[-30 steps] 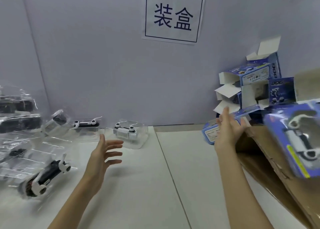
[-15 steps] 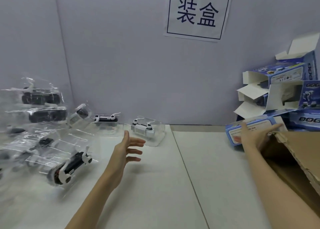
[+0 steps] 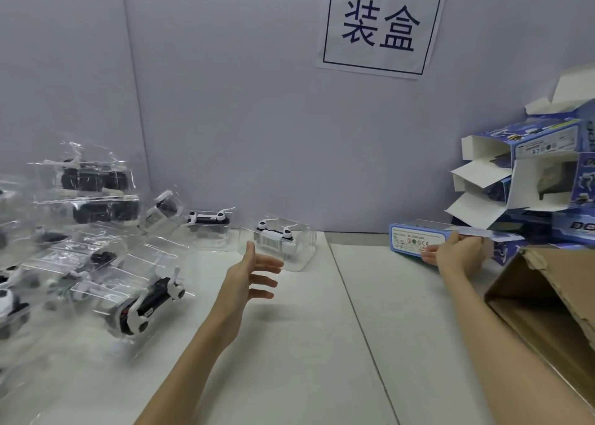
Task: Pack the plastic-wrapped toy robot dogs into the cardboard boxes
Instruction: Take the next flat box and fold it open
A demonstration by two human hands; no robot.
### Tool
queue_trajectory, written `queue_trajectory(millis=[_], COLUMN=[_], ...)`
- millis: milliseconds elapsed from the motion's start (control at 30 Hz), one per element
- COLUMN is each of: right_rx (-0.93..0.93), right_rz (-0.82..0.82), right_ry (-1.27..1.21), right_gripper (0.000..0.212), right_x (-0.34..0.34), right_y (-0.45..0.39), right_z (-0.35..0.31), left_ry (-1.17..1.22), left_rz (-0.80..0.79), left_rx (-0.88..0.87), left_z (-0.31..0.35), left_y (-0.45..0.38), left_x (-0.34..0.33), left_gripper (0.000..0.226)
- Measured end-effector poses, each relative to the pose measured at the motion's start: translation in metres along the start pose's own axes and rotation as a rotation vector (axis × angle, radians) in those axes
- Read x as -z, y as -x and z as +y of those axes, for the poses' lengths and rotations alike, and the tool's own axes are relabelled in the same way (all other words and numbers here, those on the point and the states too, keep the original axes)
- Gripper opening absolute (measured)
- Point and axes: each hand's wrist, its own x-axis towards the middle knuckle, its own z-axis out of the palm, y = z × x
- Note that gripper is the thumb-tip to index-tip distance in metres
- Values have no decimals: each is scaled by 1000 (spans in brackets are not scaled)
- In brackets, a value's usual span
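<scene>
Left hand hovers over the white surface, fingers spread wide & straight, holding nothing; it sits just near of a wrapped toy dog in a clear plastic shell, not touching as far as can be seen. Right hand is at the far right, fingers curled on a flat blue box lying on the surface; thumb on the near face, fingertips round the top edge w/ a thin flap.

More wrapped dogs: one white & black at the far wall, left of the first; another black & white one tilted in its bag at near left. A heap of wrapped dogs is stacked at far left, bags overlapping, exact count can't be told.

Far right: pile of blue boxes w/ white flaps hanging open, stacked against the wall, just right of the held box. Near right: big brown carton, open side facing left, torn edge on top.

Grey wall behind, w/ a white paper sign bearing two dark characters in a frame. A seam runs through the surface between the two hands.
</scene>
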Motion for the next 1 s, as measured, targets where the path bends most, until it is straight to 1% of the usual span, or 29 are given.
queue_trajectory(millis=[100, 233, 300, 367, 400, 467, 500, 567, 633, 700, 733, 767, 800, 833, 867, 900, 933, 967, 1000], right_rx=[76, 183, 268, 385, 443, 570, 643, 781, 896, 1007, 1045, 1064, 1070, 1072, 1077, 1084, 1088, 1098, 1114], right_rz=[20, 12, 6, -15, -32, -63, -82, -134, -182, -211, -237, -286, -356, -437, -516, -597, -678, -727, -710], right_ry=[-45, -99, -116, -124, -121, -95, -70, -16, 17, 5, -17, -49, -88, -132, -179, -227, -263, -286, -304], right_gripper=[13, 11, 12, 14, 16, 17, 17, 17, 16, 16, 16, 15, 14, 14, 16, 19, 24, 32, 39], right_x=[-7, -10, -8, -3, 0, 3, 4, 5, 5, 4, 3, 3, 2, 2, 3, 3, 5, 7, 8], right_y=[17, 40, 54, 69, 78, 97, 109, 137, 169, 201, 215, 229, 242, 252, 258, 262, 262, 258, 252], right_z=[4, 0, -4, -9, -12, -21, -26, -38, -47, -51, -51, -51, -50, -50, -49, -50, -50, -50, -50], left_ry=[10, 0, -4, -42, -104, -333, -480, -677, -744, -736, -712, -672, -610, -539, -497, -498, -501, -456, -353], left_rz=[-1, -10, -10, 0, 13, 38, 30, -21, -65, -61, -37, -4, 40, 82, 113, 143, 157, 132, 72], left_rx=[-7, -3, 4, -24, -77, -248, -345, -522, -620, -647, -660, -665, -668, -682, -709, -724, -714, -659, -583], left_z=[0, 0, -1, -2, -4, -12, -16, -25, -28, -30, -29, -26, -22, -17, -13, -9, -6, -5, -4], left_y=[0, 1, 1, 2, 3, 4, 6, 8, 14, 17, 19, 22, 24, 26, 27, 29, 29, 28, 26], left_x=[1, 1, 0, -3, -5, -10, -14, -26, -41, -54, -60, -68, -74, -79, -81, -81, -79, -74, -67], left_gripper=[69, 69, 67, 54, 40, 8, 18, 52, 85, 111, 115, 111, 99, 82, 63, 49, 46, 55, 77])
